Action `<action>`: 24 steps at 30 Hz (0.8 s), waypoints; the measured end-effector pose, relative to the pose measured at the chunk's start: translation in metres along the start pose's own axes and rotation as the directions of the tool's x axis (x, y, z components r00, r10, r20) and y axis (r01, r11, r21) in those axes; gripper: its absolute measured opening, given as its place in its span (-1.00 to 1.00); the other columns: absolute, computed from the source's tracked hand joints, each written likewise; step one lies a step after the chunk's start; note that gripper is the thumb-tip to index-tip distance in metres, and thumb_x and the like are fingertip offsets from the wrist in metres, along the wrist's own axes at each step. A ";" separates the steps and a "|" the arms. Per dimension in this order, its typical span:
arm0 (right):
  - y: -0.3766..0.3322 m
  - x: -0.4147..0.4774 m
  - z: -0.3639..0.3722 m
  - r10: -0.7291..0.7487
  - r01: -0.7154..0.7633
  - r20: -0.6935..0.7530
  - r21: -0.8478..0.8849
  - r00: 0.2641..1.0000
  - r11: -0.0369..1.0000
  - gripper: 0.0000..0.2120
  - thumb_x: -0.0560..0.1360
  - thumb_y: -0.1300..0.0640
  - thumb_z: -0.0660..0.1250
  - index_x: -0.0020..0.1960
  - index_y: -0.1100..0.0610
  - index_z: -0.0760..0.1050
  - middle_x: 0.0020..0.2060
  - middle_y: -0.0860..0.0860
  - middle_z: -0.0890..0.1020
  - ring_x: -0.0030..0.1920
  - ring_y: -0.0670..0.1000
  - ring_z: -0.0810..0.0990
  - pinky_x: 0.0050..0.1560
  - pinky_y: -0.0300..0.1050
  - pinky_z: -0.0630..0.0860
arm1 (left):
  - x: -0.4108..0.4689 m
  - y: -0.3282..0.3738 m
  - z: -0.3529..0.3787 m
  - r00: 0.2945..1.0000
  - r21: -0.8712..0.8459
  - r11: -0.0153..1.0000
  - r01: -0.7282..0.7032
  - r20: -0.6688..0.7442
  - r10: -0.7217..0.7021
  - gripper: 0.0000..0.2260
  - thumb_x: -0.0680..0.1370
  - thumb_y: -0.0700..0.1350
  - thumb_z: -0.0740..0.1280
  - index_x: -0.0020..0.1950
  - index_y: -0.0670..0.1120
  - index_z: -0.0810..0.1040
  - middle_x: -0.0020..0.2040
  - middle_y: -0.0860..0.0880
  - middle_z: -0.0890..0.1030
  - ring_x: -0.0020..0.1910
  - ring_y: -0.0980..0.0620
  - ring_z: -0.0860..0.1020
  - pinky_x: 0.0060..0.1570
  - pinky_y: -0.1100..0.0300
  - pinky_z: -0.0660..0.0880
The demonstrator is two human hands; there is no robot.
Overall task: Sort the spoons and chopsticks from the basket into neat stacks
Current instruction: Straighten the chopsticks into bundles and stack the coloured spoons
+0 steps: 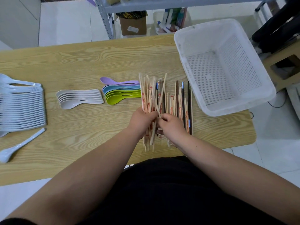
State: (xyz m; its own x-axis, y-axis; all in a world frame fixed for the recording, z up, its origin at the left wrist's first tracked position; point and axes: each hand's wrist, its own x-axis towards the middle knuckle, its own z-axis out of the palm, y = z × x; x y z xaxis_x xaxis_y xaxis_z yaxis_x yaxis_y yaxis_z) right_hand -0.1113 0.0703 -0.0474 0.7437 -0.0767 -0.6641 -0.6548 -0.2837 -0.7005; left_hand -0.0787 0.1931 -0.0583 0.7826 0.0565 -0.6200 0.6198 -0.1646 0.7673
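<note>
Tabletop point(81, 62) of pale wood fills most of my view, its near edge hidden behind my arms and dark clothing. At 2 o'clock the white perforated basket point(211, 82) stands with nothing in it, one corner hanging past the table's edge. At 9 o'clock a long row of pale blue spoons point(22, 108) runs out of view on the left, so I cannot count them. The chopsticks point(151, 91) lie at 3 o'clock, light wooden ones fanned and crossing, dark ones point(188, 103) flat beside them. My left hand point(141, 117) is wrapped round the light bundle. My right hand point(172, 125), fingers curled, pinches sticks where they cross; how many I cannot tell. Purple, blue and green spoons point(120, 93) nest near centre, their handle ends hidden under the chopsticks. Beige spoons point(79, 98) nest just left of them. One pale spoon point(21, 146) lies alone at 8 o'clock.
</note>
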 end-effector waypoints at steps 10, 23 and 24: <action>0.009 0.008 -0.026 -0.088 0.055 -0.072 -0.376 0.994 0.925 -0.82 0.68 0.08 0.10 0.06 0.15 0.41 -0.17 0.08 0.59 -0.27 0.06 0.64 -0.37 -0.06 0.59 | 0.005 -0.013 0.021 0.999 0.078 0.996 0.040 -0.031 -0.038 -0.87 0.48 -0.15 0.37 0.01 -0.07 0.63 -0.16 -0.07 0.70 -0.15 -0.07 0.68 -0.08 -0.02 0.66; 0.064 0.039 -0.081 -0.046 -0.156 -0.316 -0.583 0.948 0.797 -0.46 0.62 -0.11 0.25 0.47 0.17 0.27 0.34 0.17 0.40 0.28 0.20 0.47 0.24 0.09 0.47 | 0.026 -0.031 0.018 0.987 0.155 0.975 0.161 -0.025 -0.159 -0.75 0.50 -0.18 0.34 0.18 -0.10 0.56 -0.15 -0.09 0.69 -0.23 0.01 0.68 -0.25 0.04 0.65; 0.063 0.042 -0.081 -0.031 -0.151 -0.314 -0.540 0.949 0.828 -0.47 0.61 -0.12 0.28 0.46 0.15 0.30 0.31 0.14 0.44 0.23 0.17 0.51 0.19 0.06 0.50 | 0.026 -0.031 0.019 0.988 0.168 0.973 0.157 -0.022 -0.156 -0.75 0.51 -0.19 0.34 0.18 -0.10 0.55 -0.14 -0.10 0.69 -0.24 0.02 0.67 -0.34 0.13 0.59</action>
State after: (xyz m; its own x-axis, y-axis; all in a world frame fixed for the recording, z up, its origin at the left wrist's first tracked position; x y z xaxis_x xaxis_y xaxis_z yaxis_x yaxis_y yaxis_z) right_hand -0.1103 -0.0285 -0.0982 0.7685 -0.3636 -0.5265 -0.5820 -0.7391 -0.3391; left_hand -0.0788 0.1814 -0.1017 0.6776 0.1033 -0.7282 0.7164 -0.3168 0.6217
